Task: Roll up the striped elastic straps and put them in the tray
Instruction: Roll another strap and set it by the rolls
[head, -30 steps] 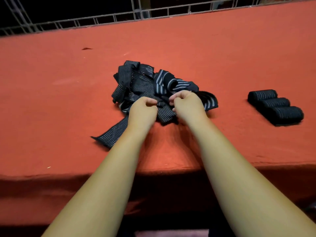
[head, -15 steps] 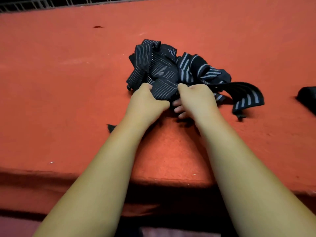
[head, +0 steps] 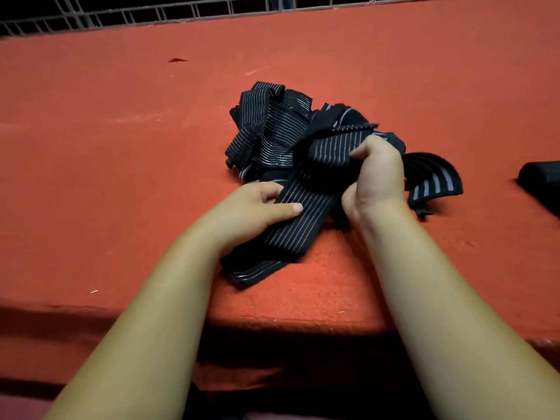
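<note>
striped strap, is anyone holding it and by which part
The left hand pinches the striped strap on its flat stretch, thumb on top; the right hand grips it further up, bunched beside the pile.

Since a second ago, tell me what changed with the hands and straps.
Both hands pinched close together at the front of the pile. Now the right hand grips one strap higher and the left hand holds it lower, drawn out toward the near edge. The pile stays on the table.

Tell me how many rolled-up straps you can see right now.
1: a dark roll at the picture's right edge, cut off by the frame; others may lie out of view.
</note>
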